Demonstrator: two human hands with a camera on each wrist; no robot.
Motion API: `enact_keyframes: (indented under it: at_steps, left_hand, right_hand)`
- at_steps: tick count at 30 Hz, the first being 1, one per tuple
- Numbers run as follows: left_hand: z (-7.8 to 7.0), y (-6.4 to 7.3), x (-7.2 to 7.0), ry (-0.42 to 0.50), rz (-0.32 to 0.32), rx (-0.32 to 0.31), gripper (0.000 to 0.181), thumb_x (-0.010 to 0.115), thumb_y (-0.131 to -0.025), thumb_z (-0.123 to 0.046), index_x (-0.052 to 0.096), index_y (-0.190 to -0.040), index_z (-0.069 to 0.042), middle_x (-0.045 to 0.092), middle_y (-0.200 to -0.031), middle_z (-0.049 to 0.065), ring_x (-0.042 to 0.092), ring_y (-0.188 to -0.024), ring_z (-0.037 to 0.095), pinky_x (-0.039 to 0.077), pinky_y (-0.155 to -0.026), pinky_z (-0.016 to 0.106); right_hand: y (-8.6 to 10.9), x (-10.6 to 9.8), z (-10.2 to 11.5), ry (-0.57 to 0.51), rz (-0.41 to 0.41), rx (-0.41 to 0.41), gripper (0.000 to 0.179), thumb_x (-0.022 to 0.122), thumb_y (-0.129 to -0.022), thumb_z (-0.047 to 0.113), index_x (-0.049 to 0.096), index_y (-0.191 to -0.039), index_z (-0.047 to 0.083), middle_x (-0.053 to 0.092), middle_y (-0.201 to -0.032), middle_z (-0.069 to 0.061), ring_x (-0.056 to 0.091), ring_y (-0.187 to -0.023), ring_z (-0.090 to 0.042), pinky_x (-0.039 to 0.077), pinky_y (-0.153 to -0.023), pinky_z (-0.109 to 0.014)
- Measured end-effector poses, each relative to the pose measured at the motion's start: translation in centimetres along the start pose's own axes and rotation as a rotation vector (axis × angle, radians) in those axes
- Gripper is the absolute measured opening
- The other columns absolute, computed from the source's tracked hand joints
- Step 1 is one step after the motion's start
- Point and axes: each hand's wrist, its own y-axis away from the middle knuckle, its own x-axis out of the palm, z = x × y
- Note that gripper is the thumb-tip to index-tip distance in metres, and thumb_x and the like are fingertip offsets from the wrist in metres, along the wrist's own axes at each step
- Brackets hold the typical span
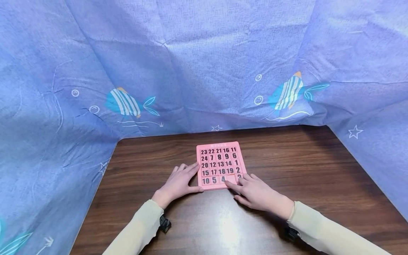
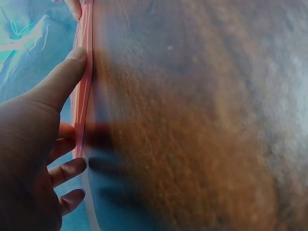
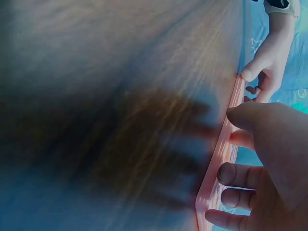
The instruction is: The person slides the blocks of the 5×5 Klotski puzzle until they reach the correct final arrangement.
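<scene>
A pink sliding number puzzle point(image 1: 219, 164) lies flat on the table, its black numbers facing up. Its nearest row reads 10, 5, 4, then a gap, then a partly covered 3. My left hand point(image 1: 178, 182) rests against the puzzle's left side with fairly straight fingers, the thumb at the near left corner. My right hand point(image 1: 256, 193) reaches in from the right. Its extended index fingertip is on the nearest row, at the right edge of the 4 tile point(image 1: 222, 179); other fingers lie over the near right corner. Both wrist views show the pink edge point(image 2: 83, 106) by the fingers.
The brown wooden table point(image 1: 143, 156) extends around the puzzle on every side. Behind and beside it hangs a blue cloth point(image 1: 204, 71) printed with fish and stars. Each wrist carries a small black device point(image 1: 164, 224) below a pale sleeve.
</scene>
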Motion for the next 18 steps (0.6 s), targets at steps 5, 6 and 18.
enact_keyframes:
  at_steps: [5,6,18]
  left_hand:
    - [0.0,0.0,0.1,0.018,0.006,-0.011,0.095,0.055,-0.073,-0.074,0.036,-0.146,-0.017,0.034,-0.15,-0.002,0.042,-0.108,0.018,0.031,-0.088,0.04]
    - [0.0,0.0,0.1,0.02,0.007,-0.013,0.095,0.055,-0.073,-0.075,0.035,-0.146,-0.017,0.034,-0.15,-0.002,0.042,-0.108,0.018,0.031,-0.088,0.04]
    - [0.0,0.0,0.0,0.034,0.002,-0.006,0.094,0.058,-0.073,-0.072,0.037,-0.145,-0.015,0.036,-0.149,-0.001,0.043,-0.108,0.018,0.031,-0.086,0.038]
  right_hand:
    - [-0.5,-0.2,0.1,0.008,0.0,-0.006,0.051,0.06,-0.086,0.041,0.054,-0.134,0.024,0.049,-0.076,0.004,0.046,-0.076,-0.018,0.034,-0.068,-0.035]
    - [-0.5,-0.2,0.1,0.006,-0.004,-0.006,0.051,0.06,-0.086,0.041,0.054,-0.134,0.024,0.05,-0.075,0.004,0.046,-0.076,-0.018,0.034,-0.068,-0.036]
    - [2.7,-0.1,-3.1,-0.046,-0.059,0.107,0.047,0.064,-0.084,0.035,0.06,-0.128,0.019,0.05,-0.084,0.003,0.045,-0.077,-0.02,0.036,-0.07,-0.038]
